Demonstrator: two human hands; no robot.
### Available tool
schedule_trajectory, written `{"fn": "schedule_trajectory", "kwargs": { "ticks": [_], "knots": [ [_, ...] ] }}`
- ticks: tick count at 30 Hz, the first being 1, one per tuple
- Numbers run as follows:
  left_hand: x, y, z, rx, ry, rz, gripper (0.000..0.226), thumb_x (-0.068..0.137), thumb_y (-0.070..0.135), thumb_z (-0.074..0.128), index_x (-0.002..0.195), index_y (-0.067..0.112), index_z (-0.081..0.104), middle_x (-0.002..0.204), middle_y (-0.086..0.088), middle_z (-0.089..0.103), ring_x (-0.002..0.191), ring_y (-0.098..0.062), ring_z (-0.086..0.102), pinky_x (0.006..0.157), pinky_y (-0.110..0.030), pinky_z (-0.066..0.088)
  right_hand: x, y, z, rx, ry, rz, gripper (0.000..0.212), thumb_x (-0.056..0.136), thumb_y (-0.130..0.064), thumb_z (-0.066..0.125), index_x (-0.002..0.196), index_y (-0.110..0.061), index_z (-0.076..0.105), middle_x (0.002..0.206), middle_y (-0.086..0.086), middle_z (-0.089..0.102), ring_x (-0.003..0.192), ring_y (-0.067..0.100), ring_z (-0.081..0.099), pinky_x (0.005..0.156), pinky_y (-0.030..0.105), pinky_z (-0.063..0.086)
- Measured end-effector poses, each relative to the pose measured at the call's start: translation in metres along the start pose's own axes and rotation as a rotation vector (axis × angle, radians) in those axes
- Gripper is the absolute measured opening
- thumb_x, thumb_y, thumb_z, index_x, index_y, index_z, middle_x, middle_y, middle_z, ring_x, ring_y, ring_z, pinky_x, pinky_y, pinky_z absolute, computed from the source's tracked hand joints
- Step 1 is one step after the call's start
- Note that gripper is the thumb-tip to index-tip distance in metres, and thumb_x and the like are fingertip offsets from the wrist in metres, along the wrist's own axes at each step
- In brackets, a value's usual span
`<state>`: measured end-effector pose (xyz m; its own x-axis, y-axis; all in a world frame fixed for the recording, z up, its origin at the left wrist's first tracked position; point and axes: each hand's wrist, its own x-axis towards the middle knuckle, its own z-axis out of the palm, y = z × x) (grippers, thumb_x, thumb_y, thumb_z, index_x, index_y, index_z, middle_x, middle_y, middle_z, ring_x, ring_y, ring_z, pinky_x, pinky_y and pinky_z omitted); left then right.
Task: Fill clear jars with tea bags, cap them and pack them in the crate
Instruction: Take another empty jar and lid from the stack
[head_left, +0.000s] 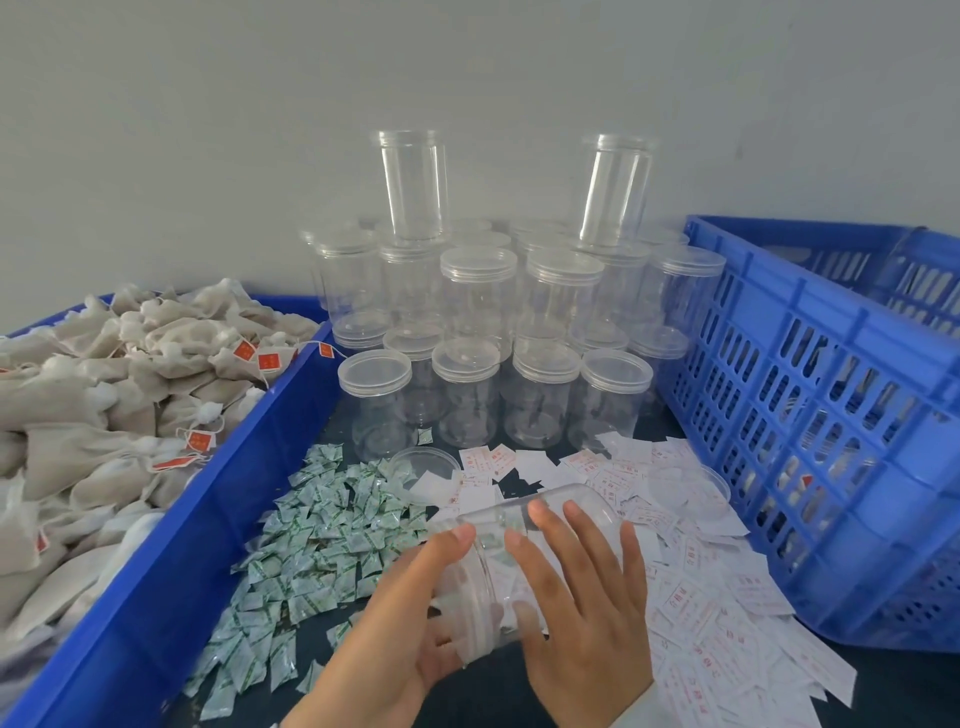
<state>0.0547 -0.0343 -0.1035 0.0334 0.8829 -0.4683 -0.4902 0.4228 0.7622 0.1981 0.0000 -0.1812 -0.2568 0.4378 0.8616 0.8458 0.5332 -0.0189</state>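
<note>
I hold one clear jar (498, 525) tilted on its side over the table, its open mouth toward me. My left hand (400, 618) grips the mouth end and my right hand (582, 603) wraps over the body. A stack of capped clear jars (488, 364) stands behind, with two uncapped jars (415, 182) on top. Beige tea bags (93, 405) with red tags fill a blue tray (208, 519) at the left. The blue slotted crate (810, 415) stands at the right; jars show through its slots.
Small green-and-white sachets (322, 535) lie heaped on the dark table in front of the jars. White slips with red print (701, 587) cover the table at the right. Two loose clear lids (423, 462) rest near the jars. A grey wall stands behind.
</note>
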Motion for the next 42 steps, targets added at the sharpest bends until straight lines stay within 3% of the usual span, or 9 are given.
{"fn": "schedule_trajectory", "kwargs": {
  "ticks": [6, 9, 15, 18, 22, 28, 33, 39, 42],
  "knots": [
    [0.004, 0.011, -0.031, -0.442, -0.173, -0.503, 0.09, 0.056, 0.05, 0.072, 0.128, 0.003, 0.045, 0.125, -0.028, 0.053, 0.087, -0.05, 0.063, 0.071, -0.059, 0.047, 0.016, 0.025, -0.01, 0.051, -0.018, 0.407, 0.1, 0.045, -0.008, 0.093, 0.13, -0.016, 0.041, 0.134, 0.012, 0.05, 0.129, 0.031, 0.04, 0.11, 0.058, 0.02],
    [0.009, 0.011, -0.035, -0.528, -0.096, -0.357, 0.083, 0.055, 0.043, 0.075, 0.123, 0.005, 0.048, 0.12, -0.024, 0.045, 0.095, -0.049, 0.06, 0.073, -0.064, 0.05, 0.035, 0.03, -0.016, 0.33, -0.023, 0.577, 0.106, 0.043, -0.006, 0.093, 0.135, -0.013, 0.041, 0.133, 0.003, 0.046, 0.125, 0.02, 0.041, 0.105, 0.056, 0.033],
    [0.026, 0.025, -0.034, -0.382, -0.077, -0.158, 0.072, 0.081, 0.064, 0.047, 0.12, 0.004, 0.058, 0.112, -0.023, 0.063, 0.091, -0.034, 0.062, 0.081, -0.044, 0.054, 0.05, 0.004, -0.001, 0.73, 0.074, 0.914, 0.099, 0.055, -0.012, 0.089, 0.135, -0.035, 0.036, 0.132, -0.016, 0.044, 0.125, 0.002, 0.038, 0.099, 0.006, 0.026],
    [0.034, 0.032, -0.037, -0.321, -0.01, -0.054, 0.07, 0.083, 0.063, 0.044, 0.122, 0.007, 0.06, 0.107, -0.015, 0.066, 0.079, -0.023, 0.056, 0.069, -0.035, 0.048, 0.048, -0.008, 0.013, 0.862, 0.126, 1.098, 0.096, 0.059, -0.014, 0.087, 0.132, -0.044, 0.032, 0.128, -0.02, 0.04, 0.125, 0.011, 0.039, 0.106, 0.026, 0.031],
    [0.045, 0.04, -0.042, -0.333, 0.045, 0.026, 0.065, 0.087, 0.044, 0.055, 0.137, 0.005, 0.042, 0.118, -0.02, 0.057, 0.078, -0.023, 0.058, 0.06, -0.032, 0.053, 0.033, -0.019, 0.027, 0.914, 0.099, 1.115, 0.101, 0.056, -0.009, 0.088, 0.136, -0.038, 0.034, 0.126, -0.02, 0.041, 0.119, 0.01, 0.041, 0.086, 0.005, 0.039],
    [0.067, 0.043, -0.03, -0.369, 0.05, 0.061, 0.024, 0.086, 0.008, 0.056, 0.106, -0.004, 0.057, 0.082, -0.02, 0.067, 0.059, -0.021, 0.064, 0.051, -0.024, 0.056, 0.022, -0.022, 0.032, 0.931, 0.152, 1.078, 0.1, 0.054, -0.01, 0.088, 0.128, -0.047, 0.033, 0.119, -0.036, 0.044, 0.118, 0.001, 0.045, 0.076, -0.009, 0.033],
    [0.095, 0.04, -0.013, -0.036, 0.326, 0.279, 0.025, 0.09, 0.005, 0.059, 0.111, 0.019, 0.057, 0.1, -0.012, 0.067, 0.072, -0.019, 0.071, 0.056, -0.023, 0.055, 0.024, -0.021, 0.032, 0.894, 0.157, 1.123, 0.099, 0.05, -0.013, 0.089, 0.126, -0.046, 0.034, 0.117, -0.035, 0.046, 0.116, 0.006, 0.047, 0.093, 0.011, 0.036],
    [0.112, 0.04, -0.005, 0.236, 0.408, 0.41, 0.035, 0.089, 0.013, 0.064, 0.119, 0.022, 0.05, 0.105, -0.011, 0.056, 0.085, -0.021, 0.066, 0.055, -0.019, 0.053, 0.029, -0.03, 0.03, 0.956, 0.138, 1.04, 0.097, 0.049, 0.008, 0.087, 0.127, -0.027, 0.041, 0.117, -0.023, 0.05, 0.099, -0.031, 0.044, 0.071, -0.008, 0.036],
    [0.121, 0.044, -0.009, 0.237, 0.407, 0.364, 0.043, 0.09, 0.01, 0.063, 0.13, 0.011, 0.047, 0.116, -0.01, 0.056, 0.085, -0.017, 0.065, 0.058, -0.017, 0.051, 0.036, -0.029, 0.032, 0.931, 0.183, 1.014, 0.074, 0.059, 0.023, 0.074, 0.112, -0.021, 0.046, 0.106, -0.012, 0.055, 0.095, -0.023, 0.052, 0.079, 0.019, 0.049]
  ]
}}
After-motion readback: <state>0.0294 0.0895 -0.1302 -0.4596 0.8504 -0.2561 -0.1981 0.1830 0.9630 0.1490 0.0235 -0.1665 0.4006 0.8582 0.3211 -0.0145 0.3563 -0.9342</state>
